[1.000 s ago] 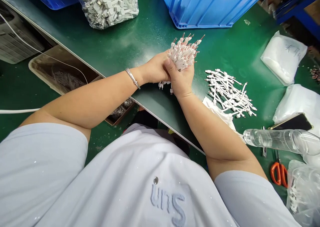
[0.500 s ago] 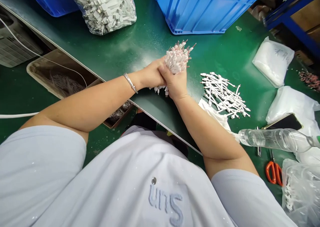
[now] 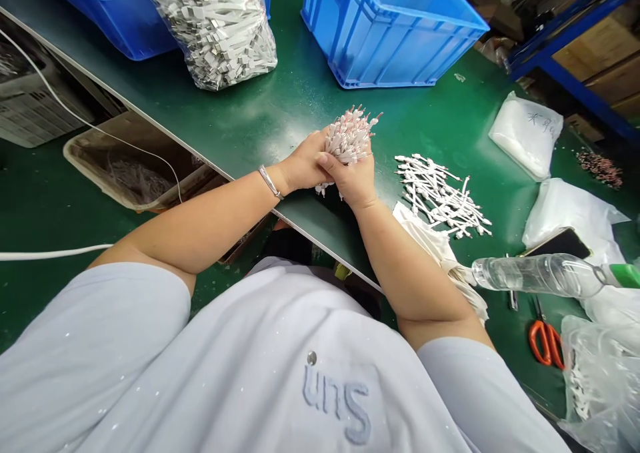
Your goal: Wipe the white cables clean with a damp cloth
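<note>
A thick bundle of short white cables point(image 3: 349, 136) with reddish wire tips stands upright near the table's front edge. My left hand point(image 3: 309, 163) is wrapped round its left side, and my right hand point(image 3: 356, 176) grips it from the right, thumb across the front. A few white connector ends poke out below my hands. To the right of them a loose pile of white cables point(image 3: 440, 193) lies on the green table point(image 3: 285, 106).
A blue crate point(image 3: 390, 46) and a clear bag of connectors point(image 3: 225, 40) stand behind. Rightward are a plastic bottle point(image 3: 540, 274), red-handled scissors point(image 3: 545, 342), a phone point(image 3: 563, 243), white cloth point(image 3: 427, 236) and white bags point(image 3: 527, 136). A bin point(image 3: 125, 166) sits below left.
The view has shifted, so the crate and bags appear lower. Both hands still hold the bundle, whose wire tips now look more gathered and upright.
</note>
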### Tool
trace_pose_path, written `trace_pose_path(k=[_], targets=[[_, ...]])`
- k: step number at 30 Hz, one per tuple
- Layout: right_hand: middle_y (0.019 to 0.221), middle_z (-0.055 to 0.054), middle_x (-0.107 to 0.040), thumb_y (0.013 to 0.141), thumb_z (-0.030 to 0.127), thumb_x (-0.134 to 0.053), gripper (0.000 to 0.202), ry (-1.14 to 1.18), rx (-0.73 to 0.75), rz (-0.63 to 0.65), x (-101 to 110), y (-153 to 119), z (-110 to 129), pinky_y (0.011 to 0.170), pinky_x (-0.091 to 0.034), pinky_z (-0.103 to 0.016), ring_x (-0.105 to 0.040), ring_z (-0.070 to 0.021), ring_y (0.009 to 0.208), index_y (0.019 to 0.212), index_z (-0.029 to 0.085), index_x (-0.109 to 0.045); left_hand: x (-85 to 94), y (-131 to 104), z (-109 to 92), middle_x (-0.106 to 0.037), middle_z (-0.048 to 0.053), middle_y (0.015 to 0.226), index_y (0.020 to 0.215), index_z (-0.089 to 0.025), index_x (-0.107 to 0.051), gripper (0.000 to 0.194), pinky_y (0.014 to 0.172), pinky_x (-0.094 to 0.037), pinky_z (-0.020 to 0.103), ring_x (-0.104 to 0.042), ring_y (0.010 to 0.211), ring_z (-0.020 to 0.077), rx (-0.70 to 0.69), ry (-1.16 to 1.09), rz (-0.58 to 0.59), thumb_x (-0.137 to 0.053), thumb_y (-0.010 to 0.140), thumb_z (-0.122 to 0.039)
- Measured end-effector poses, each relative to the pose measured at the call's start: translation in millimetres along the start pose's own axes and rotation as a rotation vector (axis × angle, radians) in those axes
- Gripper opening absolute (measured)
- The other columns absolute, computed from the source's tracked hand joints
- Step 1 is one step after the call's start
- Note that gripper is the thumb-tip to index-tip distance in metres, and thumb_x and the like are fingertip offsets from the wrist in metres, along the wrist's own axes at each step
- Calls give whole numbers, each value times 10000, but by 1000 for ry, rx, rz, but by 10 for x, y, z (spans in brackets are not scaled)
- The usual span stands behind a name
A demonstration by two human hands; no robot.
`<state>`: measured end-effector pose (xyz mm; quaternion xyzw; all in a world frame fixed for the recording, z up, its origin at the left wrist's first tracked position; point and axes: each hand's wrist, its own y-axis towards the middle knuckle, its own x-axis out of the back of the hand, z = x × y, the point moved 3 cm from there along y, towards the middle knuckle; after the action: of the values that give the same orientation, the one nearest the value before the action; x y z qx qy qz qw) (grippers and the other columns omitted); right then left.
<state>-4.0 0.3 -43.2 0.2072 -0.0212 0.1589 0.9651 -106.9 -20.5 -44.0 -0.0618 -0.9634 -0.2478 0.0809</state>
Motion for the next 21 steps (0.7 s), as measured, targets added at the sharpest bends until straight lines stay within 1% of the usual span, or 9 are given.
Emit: trace_pose_path(k=[2, 5, 9, 11, 13, 15, 18, 20, 21], targets=[[1161, -56, -650, 462, 593, -828, 763, 37, -54, 15, 0, -6, -32, 1064, -425, -375, -602, -209, 1130, 1080, 253, -536, -10, 1, -15, -658, 58, 1183, 1194, -160, -554, 636, 1043, -433, 367, -587, 1159, 245, -4, 5, 60, -738, 589, -227], [1053, -33, -684, 500, 576, -817, 650, 70, -140, 30, -17, -16, -75, 1039, -449, -383, -626, -210, 1074, 1004, 246, -573, -36, 19, -5, -685, 41, 1119, 1086, -158, -599, 538, 1007, -460, 363, -613, 1095, 240, 25, 3, 149, -716, 561, -164], [941, -4, -687, 593, 482, -778, 419, 135, -187, -106, -14, -24, -105, 986, -493, -394, -658, -203, 985, 889, 239, -607, -72, 57, 67, -711, 31, 953, 958, -162, -649, 402, 891, -529, 379, -649, 958, 253, 119, 59, 206, -677, 559, -116], [912, 10, -683, 616, 412, -760, 350, 166, -206, -176, -13, -29, -122, 946, -518, -409, -675, -201, 928, 879, 233, -613, -70, 69, 97, -710, 33, 932, 966, -168, -654, 424, 864, -540, 385, -652, 936, 264, 158, 78, 219, -679, 548, -104], [892, 20, -684, 631, 360, -744, 290, 146, -185, -210, -28, -34, -102, 927, -530, -407, -678, -202, 920, 859, 231, -618, -38, 74, 96, -705, 35, 993, 1011, -169, -641, 479, 891, -529, 374, -640, 982, 265, 147, 49, 221, -688, 539, -98], [890, 24, -690, 644, 312, -735, 232, 94, -138, -211, -74, -31, -23, 936, -526, -388, -673, -198, 941, 836, 233, -632, 30, 64, 66, -697, 32, 1035, 1021, -163, -632, 494, 915, -516, 354, -627, 1026, 256, 120, 3, 242, -705, 536, -101], [853, 17, -690, 653, 223, -724, 156, 77, -114, -177, -214, 12, 174, 904, -537, -363, -677, -185, 876, 797, 219, -666, 210, -16, -51, -700, 3, 954, 970, -166, -648, 402, 910, -514, 334, -637, 1005, 237, 123, -47, 353, -747, 580, -175], [737, 24, -653, 624, 169, -729, 123, 127, -139, -151, -345, 78, 307, 790, -566, -345, -665, -168, 739, 715, 203, -654, 419, -135, -189, -693, -29, 901, 962, -183, -653, 374, 911, -511, 329, -643, 983, 221, 146, -37, 373, -773, 619, -272], [677, 31, -623, 604, 142, -724, 126, 160, -161, -133, -419, 120, 359, 718, -571, -334, -647, -159, 671, 678, 198, -639, 561, -220, -268, -687, -42, 890, 969, -191, -652, 378, 917, -508, 329, -642, 980, 212, 156, -6, 322, -776, 636, -320]])
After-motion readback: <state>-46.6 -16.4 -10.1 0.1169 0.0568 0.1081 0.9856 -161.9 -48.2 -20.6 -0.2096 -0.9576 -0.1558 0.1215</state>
